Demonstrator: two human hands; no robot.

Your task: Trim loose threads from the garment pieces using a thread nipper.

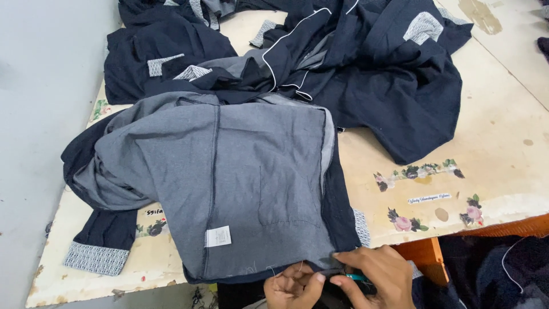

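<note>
A dark navy garment lies inside out on the table, its grey inner side (251, 177) facing up, with a small white label (218, 236) near its lower hem. At the bottom edge, my left hand (291, 286) pinches the hem, where a loose thread sticks out. My right hand (374, 274) is right beside it, closed on a small teal-handled tool (357, 277) held against the same hem. Most of the tool is hidden by the fingers.
More navy garments with white piping and grey patterned cuffs are piled at the back (354, 63). The pale table top (503, 143) carries flower stickers. A grey floor lies to the left (40, 114). Dark cloth sits below the table's orange edge at right (492, 269).
</note>
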